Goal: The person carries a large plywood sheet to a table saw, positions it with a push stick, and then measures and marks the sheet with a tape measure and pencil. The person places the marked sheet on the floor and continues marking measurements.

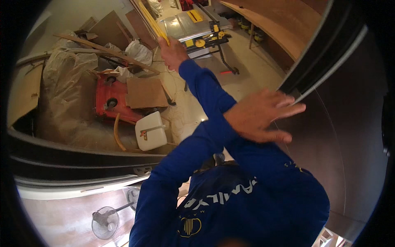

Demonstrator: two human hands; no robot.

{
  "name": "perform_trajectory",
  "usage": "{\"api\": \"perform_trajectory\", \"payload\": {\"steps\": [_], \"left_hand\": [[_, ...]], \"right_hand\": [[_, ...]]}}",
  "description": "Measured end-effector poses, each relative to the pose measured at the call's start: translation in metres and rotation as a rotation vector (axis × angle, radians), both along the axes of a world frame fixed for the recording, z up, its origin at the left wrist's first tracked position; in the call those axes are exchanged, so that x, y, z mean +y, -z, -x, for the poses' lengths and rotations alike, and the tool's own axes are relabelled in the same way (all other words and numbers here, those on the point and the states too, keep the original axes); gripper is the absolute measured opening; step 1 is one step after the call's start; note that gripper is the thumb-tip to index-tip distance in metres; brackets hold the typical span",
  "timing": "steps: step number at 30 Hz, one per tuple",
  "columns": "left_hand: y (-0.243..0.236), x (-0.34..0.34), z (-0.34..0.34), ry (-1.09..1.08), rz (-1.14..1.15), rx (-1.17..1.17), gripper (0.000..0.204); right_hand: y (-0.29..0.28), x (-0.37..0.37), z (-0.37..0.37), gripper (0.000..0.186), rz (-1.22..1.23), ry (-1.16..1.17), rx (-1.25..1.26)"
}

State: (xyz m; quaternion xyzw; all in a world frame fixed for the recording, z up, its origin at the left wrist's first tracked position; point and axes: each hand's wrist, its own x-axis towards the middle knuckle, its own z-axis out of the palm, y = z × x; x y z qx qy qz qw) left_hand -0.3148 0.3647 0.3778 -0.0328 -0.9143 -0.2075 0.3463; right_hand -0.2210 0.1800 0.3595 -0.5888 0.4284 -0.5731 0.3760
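Observation:
My forearms cross in front of me. My left hand (pixel 263 117) reaches over my right forearm to the right, its fingers spread and holding nothing. Its fingertips lie by the edge of a large dark panel (pixel 329 152), which looks like a door; whether they touch it I cannot tell. My right hand (pixel 173 53) extends to the upper left, closed around the lower end of a long, narrow yellow strip (pixel 149 19). That strip runs up out of view, and its exact kind is unclear. Both arms are in dark blue sleeves.
Beyond my right hand stands a table saw (pixel 183 26) on folding legs. Left of it lie a red wheeled cart (pixel 105 96), cardboard (pixel 147 93), a white stool (pixel 151 131), plastic sheeting (pixel 68 78) and boards. A fan (pixel 105 222) shows at lower left. A wooden bench (pixel 273 24) stands far right.

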Motion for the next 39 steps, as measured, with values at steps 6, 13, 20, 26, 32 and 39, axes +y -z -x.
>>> {"api": "perform_trajectory", "payload": {"steps": [6, 13, 20, 26, 32, 39], "left_hand": [[-0.006, -0.08, 0.007, -0.034, 0.049, -0.182, 0.077], [0.1, -0.191, 0.002, -0.015, -0.251, -0.179, 0.071], [0.391, -0.251, -0.202, -0.772, -1.262, -0.481, 0.074], [0.469, -0.201, -0.398, -1.528, -2.41, -0.693, 0.068], [0.408, -0.341, -0.393, -1.327, -2.013, -1.082, 0.061], [0.33, -0.555, -0.301, -1.161, -1.6, -0.898, 0.044]], "right_hand": [[0.001, -0.076, -0.002, 0.04, 0.275, 0.054, 0.041], [0.22, -0.115, 0.063, 0.046, -0.346, 0.013, 0.404], [0.54, -0.023, 0.265, 0.055, -1.396, -0.131, 0.995], [0.489, -0.045, 0.344, 0.051, -1.08, 0.474, 0.662], [0.43, -0.26, 0.328, 0.032, -0.868, 0.602, 0.372], [0.415, -0.419, 0.326, 0.041, -0.734, 0.468, 0.38]]}}
